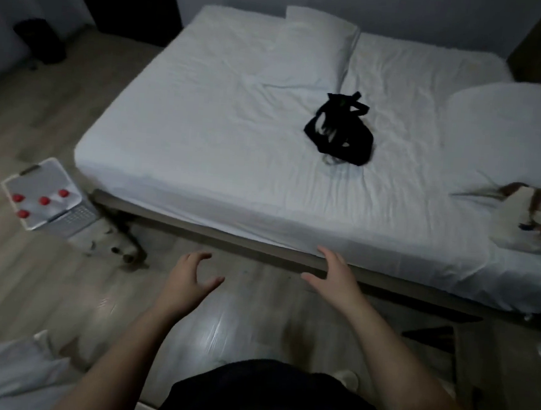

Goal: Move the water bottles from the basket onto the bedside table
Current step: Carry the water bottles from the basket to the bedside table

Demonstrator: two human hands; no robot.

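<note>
The room was dim, with a pale wood-look floor [62,285] and a low bed [236,131] under a creased white sheet. Just off the bed's near left corner, on the floor, stood the basket [59,168], a white, boxy plastic one with a dark handle at its far edge. In it stood the water bottles [44,200], four by their red caps, upright and set slightly apart.

The bottles looked like clear plastic, so probably light to middling in weight if full, smooth and a little slippery, and likely to dent rather than break. A wrap round the body just below the cap seemed the surest hold.

Both hands hung over the floor in front of the bed's near edge, well apart from the basket. The left hand [189,273] held nothing, its fingers loosely curved and spread. The right hand [335,274] was also empty, with fingers nearly straight and the thumb out.

On the middle of the bed lay a black tangle of straps [340,129], soft and shapeless. A plump white pillow [317,43] lay at the bed's far side, and a cream cloth bag [530,218] with brown handles at its right end. I could not make out a bedside table.
</note>
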